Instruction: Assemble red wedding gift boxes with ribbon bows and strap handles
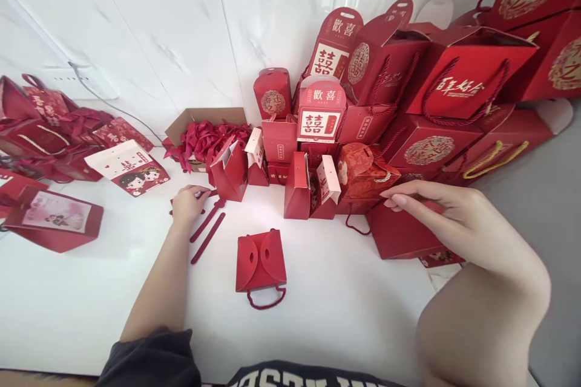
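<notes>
White tabletop [91, 296] against white marbled tile wall [172, 30]. Small closed red paper box with cord handle [260, 263] alone at centre. Brown cardboard carton of red ribbons [206, 133] near wall. Stack of large red gift bags with rope handles [458, 84] at right — gold lettering. White-and-red cartoon-couple box [129, 167] lying at left, dark red bags [40, 127] behind it.

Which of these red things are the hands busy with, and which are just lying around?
In use:
left hand on the ribbon strips
small open box beside it
right hand over the flat box

Lying about:
closed box
ribbon carton
cartoon box
stacked bags
</notes>
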A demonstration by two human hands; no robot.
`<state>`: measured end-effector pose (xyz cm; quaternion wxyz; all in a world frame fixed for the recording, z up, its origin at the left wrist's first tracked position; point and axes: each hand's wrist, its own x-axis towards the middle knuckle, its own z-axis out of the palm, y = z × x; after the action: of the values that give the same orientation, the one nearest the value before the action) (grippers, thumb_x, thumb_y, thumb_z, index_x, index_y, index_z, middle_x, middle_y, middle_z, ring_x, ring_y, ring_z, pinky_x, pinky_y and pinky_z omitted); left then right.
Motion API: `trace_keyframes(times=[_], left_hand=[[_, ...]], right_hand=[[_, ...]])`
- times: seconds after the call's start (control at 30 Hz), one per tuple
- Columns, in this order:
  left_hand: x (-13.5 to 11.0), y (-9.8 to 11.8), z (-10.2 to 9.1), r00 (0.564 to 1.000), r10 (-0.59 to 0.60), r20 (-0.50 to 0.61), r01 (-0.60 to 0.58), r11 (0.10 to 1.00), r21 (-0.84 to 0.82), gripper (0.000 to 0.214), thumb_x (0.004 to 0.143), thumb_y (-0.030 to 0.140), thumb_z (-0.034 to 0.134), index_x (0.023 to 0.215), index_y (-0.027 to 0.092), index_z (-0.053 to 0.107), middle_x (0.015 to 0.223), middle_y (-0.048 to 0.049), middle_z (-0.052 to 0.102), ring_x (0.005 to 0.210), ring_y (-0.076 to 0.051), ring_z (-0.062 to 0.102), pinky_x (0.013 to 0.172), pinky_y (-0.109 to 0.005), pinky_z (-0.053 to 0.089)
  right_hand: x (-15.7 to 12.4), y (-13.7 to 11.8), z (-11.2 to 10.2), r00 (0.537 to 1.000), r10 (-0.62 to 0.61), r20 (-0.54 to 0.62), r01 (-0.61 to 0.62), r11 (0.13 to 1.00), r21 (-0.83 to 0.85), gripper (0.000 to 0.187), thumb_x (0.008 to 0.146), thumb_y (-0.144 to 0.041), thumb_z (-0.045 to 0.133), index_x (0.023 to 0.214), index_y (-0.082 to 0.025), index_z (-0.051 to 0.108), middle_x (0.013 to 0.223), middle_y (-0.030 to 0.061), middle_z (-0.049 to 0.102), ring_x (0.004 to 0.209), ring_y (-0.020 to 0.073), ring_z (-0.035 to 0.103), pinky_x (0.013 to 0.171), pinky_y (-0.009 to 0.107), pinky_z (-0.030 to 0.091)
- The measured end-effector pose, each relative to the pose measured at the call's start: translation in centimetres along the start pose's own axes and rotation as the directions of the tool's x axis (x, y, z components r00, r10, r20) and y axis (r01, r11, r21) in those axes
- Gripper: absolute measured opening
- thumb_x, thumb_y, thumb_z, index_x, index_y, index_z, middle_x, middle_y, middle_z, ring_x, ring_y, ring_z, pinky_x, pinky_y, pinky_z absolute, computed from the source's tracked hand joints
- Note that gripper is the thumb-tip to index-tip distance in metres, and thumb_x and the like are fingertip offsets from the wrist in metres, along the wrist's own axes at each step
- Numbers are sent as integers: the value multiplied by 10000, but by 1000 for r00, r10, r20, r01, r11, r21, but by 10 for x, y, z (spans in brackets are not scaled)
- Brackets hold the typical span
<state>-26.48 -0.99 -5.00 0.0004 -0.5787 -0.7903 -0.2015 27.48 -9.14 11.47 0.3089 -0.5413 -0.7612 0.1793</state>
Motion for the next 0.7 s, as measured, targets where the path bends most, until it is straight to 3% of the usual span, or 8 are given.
trace_keyframes(times=[0.07,0.13,0.27,0.37,0.53,0.7], left_hand=[[-1,1,2,999,13,-39,-13,1000,15,328,879,435,538,1005,230,761,1226,-58,670,1167,-274,578,978,-346,414],[-1,2,1,998,11,-63,-10,1000,19,361,895,443,508,1029,217,755,1228,-70,680,1136,-275,603,979,-364,415],[0,-1,-3,996,-45,-75,47,999,19,466,924,487,443,1150,185,717,780,-82,727,881,-271,680,868,-383,468],[0,-2,-4,994,-61,-92,65,997,41,493,901,495,479,1198,167,695,812,-120,720,1029,-332,642,895,-428,457],[2,0,0,999,-17,-51,19,1000,25,380,900,441,488,1077,205,728,1218,-118,667,1193,-345,555,993,-468,405],[7,2,4,999,-4,-32,2,998,-58,285,808,411,611,954,184,704,1171,-111,677,1153,-329,574,988,-440,415]], right_hand=[[-7,1,-8,990,98,-103,-97,995,16,322,891,-543,587,962,-263,729,985,4,762,876,209,706,749,304,521],[-17,2,-17,942,199,-269,-199,980,29,321,868,-557,601,970,-281,729,964,-1,766,871,214,711,722,307,519],[-34,9,-32,814,258,-519,-307,952,-8,273,864,-522,603,941,-298,739,890,6,768,875,229,714,746,338,510],[-39,15,-37,768,267,-583,-337,942,-12,264,864,-510,603,935,-297,742,888,24,768,851,235,713,738,353,500],[-36,18,-38,788,283,-548,-367,929,-48,261,860,-526,574,926,-329,732,882,3,765,906,253,710,782,388,481],[-32,11,-35,807,286,-516,-374,925,-71,281,839,-545,553,912,-342,733,879,-14,768,905,252,709,766,382,482]])
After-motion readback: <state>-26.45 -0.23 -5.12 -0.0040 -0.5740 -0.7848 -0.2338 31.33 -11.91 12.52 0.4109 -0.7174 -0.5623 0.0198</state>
